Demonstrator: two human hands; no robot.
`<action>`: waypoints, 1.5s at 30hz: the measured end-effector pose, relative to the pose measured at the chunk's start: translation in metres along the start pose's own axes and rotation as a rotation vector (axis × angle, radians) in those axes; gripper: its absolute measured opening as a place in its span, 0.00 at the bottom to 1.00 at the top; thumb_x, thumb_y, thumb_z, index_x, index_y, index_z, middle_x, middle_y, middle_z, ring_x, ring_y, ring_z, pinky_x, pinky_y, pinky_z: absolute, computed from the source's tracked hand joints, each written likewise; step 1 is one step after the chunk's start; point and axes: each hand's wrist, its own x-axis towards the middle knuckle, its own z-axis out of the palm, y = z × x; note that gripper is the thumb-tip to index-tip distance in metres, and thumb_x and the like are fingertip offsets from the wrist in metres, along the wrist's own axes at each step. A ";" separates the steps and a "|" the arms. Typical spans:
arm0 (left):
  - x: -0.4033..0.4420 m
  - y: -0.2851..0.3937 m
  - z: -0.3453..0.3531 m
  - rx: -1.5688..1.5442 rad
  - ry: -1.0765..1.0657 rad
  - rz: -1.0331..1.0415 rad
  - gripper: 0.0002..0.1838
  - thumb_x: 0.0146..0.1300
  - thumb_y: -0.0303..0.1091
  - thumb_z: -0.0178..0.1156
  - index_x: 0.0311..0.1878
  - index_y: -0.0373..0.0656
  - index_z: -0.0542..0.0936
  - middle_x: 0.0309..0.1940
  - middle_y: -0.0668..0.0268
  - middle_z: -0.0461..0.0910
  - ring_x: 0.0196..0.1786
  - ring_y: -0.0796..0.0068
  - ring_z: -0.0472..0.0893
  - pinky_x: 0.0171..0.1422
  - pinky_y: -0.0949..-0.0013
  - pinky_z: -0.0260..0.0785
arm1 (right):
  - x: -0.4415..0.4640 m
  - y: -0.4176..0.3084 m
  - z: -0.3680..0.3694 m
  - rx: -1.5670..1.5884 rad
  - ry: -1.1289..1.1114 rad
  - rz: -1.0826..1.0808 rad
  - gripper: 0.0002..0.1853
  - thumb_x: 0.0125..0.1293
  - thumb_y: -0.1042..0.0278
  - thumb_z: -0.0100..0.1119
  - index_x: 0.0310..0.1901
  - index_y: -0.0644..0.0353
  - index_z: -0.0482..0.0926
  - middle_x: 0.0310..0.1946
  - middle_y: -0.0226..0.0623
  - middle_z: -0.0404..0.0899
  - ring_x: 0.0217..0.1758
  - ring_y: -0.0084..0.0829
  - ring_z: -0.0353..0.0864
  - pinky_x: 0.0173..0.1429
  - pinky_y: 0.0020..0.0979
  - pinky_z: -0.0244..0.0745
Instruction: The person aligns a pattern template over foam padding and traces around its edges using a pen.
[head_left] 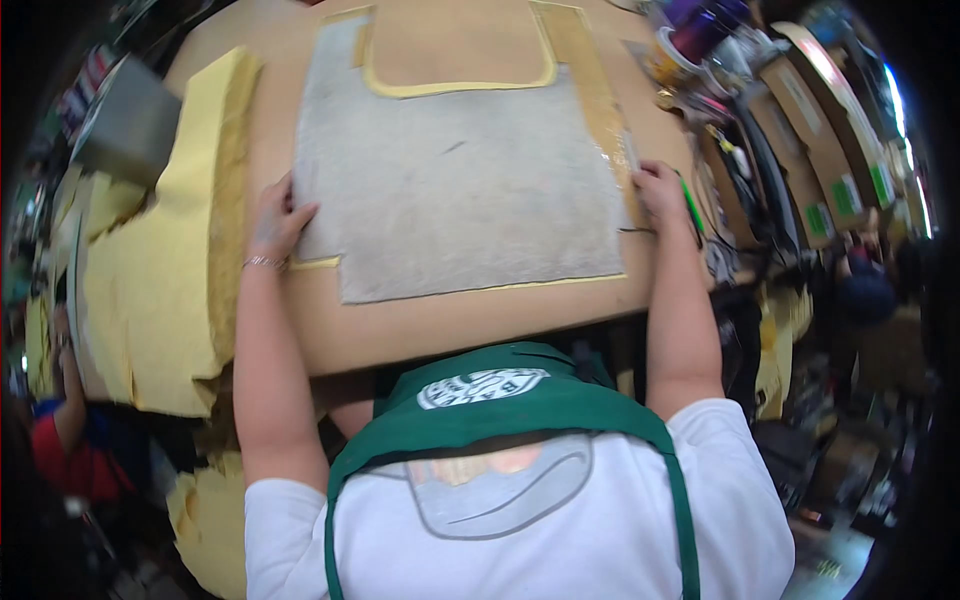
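A flat grey pattern piece [470, 190] with a U-shaped cutout at its far side lies on the table, with yellow sheet material showing along its edges. A brown strip [597, 110] runs down its right side. My left hand [280, 218] is closed at the left edge, its thumb on top. At the right edge, my right hand [658, 188] is closed with its fingertips on the border. Some fingers of each hand are hidden. Beside the right wrist is a bright green strip [691, 205], and a thin dark object [635, 230] lies below that hand.
Stacked yellow sheets [150, 270] with ragged edges lie at left, near a grey box [125, 120]. Another person's hand [62, 325] is at the far left. Cardboard boxes [810, 140], containers and clutter line the right side. The brown table [440, 335] curves in front of me.
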 end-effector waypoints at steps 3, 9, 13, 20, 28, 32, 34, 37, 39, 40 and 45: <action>-0.001 0.001 0.001 0.004 0.061 -0.109 0.31 0.44 0.26 0.62 0.56 0.39 0.67 0.35 0.63 0.69 0.36 0.74 0.70 0.45 0.73 0.67 | -0.004 -0.003 0.000 0.097 0.039 -0.042 0.15 0.46 0.74 0.58 0.38 0.68 0.74 0.30 0.36 0.76 0.33 0.25 0.74 0.39 0.25 0.70; -0.002 0.004 0.002 -0.107 0.039 -0.148 0.30 0.46 0.24 0.60 0.57 0.40 0.66 0.35 0.66 0.70 0.35 0.78 0.70 0.44 0.75 0.67 | -0.004 0.001 0.000 -0.002 0.023 -0.067 0.16 0.44 0.73 0.62 0.38 0.67 0.75 0.31 0.36 0.76 0.34 0.25 0.75 0.41 0.24 0.70; -0.003 0.016 0.001 -0.158 0.007 -0.172 0.30 0.47 0.22 0.59 0.57 0.38 0.66 0.33 0.68 0.72 0.33 0.81 0.70 0.43 0.77 0.66 | -0.001 0.007 0.000 -0.076 0.016 -0.098 0.17 0.44 0.72 0.63 0.38 0.65 0.75 0.31 0.37 0.76 0.35 0.27 0.75 0.42 0.25 0.70; -0.001 0.007 0.002 -0.093 0.053 -0.149 0.30 0.45 0.24 0.61 0.56 0.37 0.67 0.28 0.73 0.67 0.29 0.82 0.64 0.37 0.80 0.63 | -0.007 0.004 -0.003 -0.145 0.017 -0.149 0.16 0.44 0.71 0.64 0.37 0.64 0.75 0.32 0.37 0.76 0.37 0.29 0.75 0.43 0.26 0.69; -0.004 0.014 0.002 -0.038 0.044 -0.166 0.32 0.44 0.25 0.61 0.57 0.35 0.65 0.30 0.71 0.64 0.30 0.80 0.63 0.37 0.79 0.62 | -0.009 0.002 -0.005 -0.123 -0.001 -0.138 0.16 0.44 0.72 0.64 0.37 0.65 0.76 0.31 0.38 0.77 0.36 0.28 0.75 0.42 0.26 0.70; -0.006 0.026 0.003 -0.097 0.008 -0.090 0.34 0.45 0.28 0.61 0.58 0.32 0.62 0.31 0.66 0.67 0.33 0.77 0.66 0.40 0.75 0.64 | -0.014 -0.004 -0.007 -0.153 -0.011 -0.157 0.16 0.43 0.72 0.64 0.35 0.66 0.76 0.31 0.42 0.76 0.35 0.31 0.75 0.41 0.27 0.70; -0.007 0.021 0.003 0.164 0.060 -0.073 0.35 0.45 0.30 0.61 0.58 0.31 0.61 0.31 0.63 0.67 0.34 0.73 0.67 0.42 0.72 0.64 | -0.014 -0.002 -0.004 -0.205 0.043 -0.218 0.15 0.43 0.73 0.63 0.35 0.66 0.75 0.31 0.42 0.74 0.35 0.33 0.75 0.42 0.28 0.70; -0.005 0.010 0.002 0.294 0.086 -0.108 0.38 0.44 0.35 0.61 0.59 0.30 0.60 0.34 0.57 0.66 0.37 0.66 0.68 0.45 0.70 0.63 | -0.017 0.002 0.000 -0.222 0.094 -0.266 0.14 0.43 0.73 0.62 0.34 0.66 0.75 0.31 0.43 0.72 0.35 0.36 0.74 0.42 0.30 0.70; -0.007 0.022 0.006 0.356 0.099 -0.137 0.38 0.45 0.35 0.61 0.59 0.30 0.59 0.36 0.56 0.66 0.38 0.65 0.68 0.46 0.70 0.63 | -0.018 0.004 0.003 -0.212 0.121 -0.287 0.13 0.44 0.74 0.61 0.34 0.66 0.74 0.32 0.43 0.70 0.35 0.36 0.73 0.42 0.30 0.70; -0.006 0.027 0.006 0.348 0.086 -0.173 0.38 0.45 0.36 0.61 0.59 0.30 0.59 0.39 0.54 0.66 0.41 0.63 0.68 0.49 0.70 0.62 | -0.018 0.006 0.005 -0.206 0.133 -0.296 0.13 0.44 0.74 0.61 0.35 0.66 0.74 0.32 0.43 0.70 0.35 0.36 0.73 0.42 0.30 0.70; -0.005 0.030 0.010 0.393 0.108 -0.185 0.37 0.46 0.38 0.62 0.58 0.31 0.61 0.41 0.51 0.66 0.46 0.57 0.68 0.54 0.67 0.61 | -0.022 0.005 0.003 -0.232 0.131 -0.338 0.13 0.46 0.76 0.58 0.36 0.67 0.73 0.34 0.44 0.69 0.37 0.37 0.73 0.42 0.30 0.72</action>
